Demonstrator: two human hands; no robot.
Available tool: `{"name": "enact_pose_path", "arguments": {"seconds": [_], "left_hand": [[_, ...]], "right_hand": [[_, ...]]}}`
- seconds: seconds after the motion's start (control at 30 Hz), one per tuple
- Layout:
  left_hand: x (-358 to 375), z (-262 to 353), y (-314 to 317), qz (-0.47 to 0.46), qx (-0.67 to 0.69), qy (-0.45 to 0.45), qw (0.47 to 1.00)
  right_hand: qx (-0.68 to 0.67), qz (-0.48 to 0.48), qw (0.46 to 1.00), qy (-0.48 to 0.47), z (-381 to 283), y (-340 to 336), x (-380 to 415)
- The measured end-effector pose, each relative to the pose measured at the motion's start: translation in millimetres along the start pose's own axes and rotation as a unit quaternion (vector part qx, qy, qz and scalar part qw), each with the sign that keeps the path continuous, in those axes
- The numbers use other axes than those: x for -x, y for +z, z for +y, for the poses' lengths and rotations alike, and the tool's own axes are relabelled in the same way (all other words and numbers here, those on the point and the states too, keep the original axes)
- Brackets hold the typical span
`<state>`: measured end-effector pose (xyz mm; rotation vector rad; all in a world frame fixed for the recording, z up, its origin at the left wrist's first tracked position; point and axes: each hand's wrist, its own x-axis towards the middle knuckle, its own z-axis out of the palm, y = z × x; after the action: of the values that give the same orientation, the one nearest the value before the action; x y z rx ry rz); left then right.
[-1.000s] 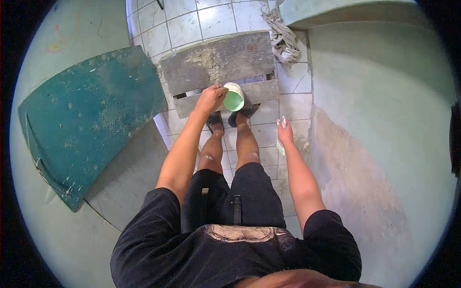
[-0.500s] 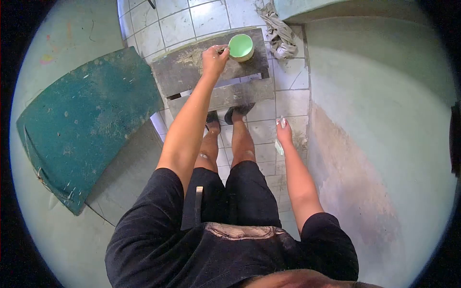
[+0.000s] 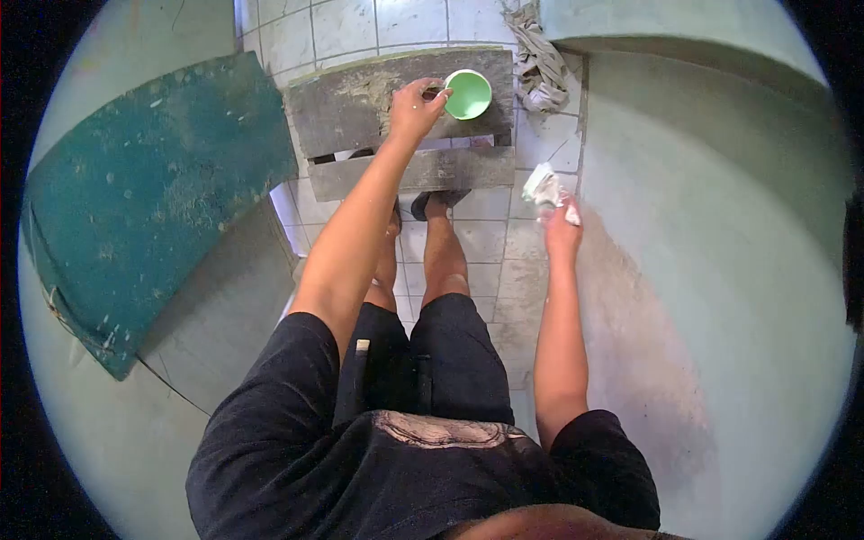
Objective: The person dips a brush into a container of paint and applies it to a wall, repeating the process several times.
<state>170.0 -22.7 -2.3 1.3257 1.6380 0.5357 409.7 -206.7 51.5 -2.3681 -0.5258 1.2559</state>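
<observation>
My left hand [image 3: 417, 108] is closed on the handle side of a light green cup [image 3: 469, 95], fingers at its left rim. The cup's pale green inside shows from above, over a worn wooden bench [image 3: 351, 103]. Out to the right, my right hand [image 3: 563, 229] is wrapped round a paintbrush [image 3: 544, 186] smeared with white, its broad end pointing forward and left. White smears also mark the fingers, which are slightly blurred and hide the brush's grip. The brush is held over the tiled floor, close to the pale green wall.
A crumpled grey rag [image 3: 540, 67] lies by the wall at the back right. To the left is a dark green board [image 3: 162, 189] spotted with white. My feet stand on white floor tiles [image 3: 477, 243] just behind the bench. A pale green wall [image 3: 702, 225] rises on the right.
My right hand has swung forward and right, turning the brush from hanging down to pointing forward. The cup and my left hand sit slightly further right in view, the grip unchanged.
</observation>
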Motion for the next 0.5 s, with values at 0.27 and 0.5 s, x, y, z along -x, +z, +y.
{"name": "enact_pose_path", "arguments": {"seconds": [0.27, 0.5], "left_hand": [[3.9, -10.6, 0.1, -0.024, 0.22, -0.112, 0.969], [11.6, -11.4, 2.6, 0.005, 0.424, -0.206, 0.882]], "right_hand": [[-0.081, -0.014, 0.964, -0.251, -102.3, -16.5, -10.8], [0.155, -0.163, 0.793, -0.566, -189.4, 2.2, -42.5]]}}
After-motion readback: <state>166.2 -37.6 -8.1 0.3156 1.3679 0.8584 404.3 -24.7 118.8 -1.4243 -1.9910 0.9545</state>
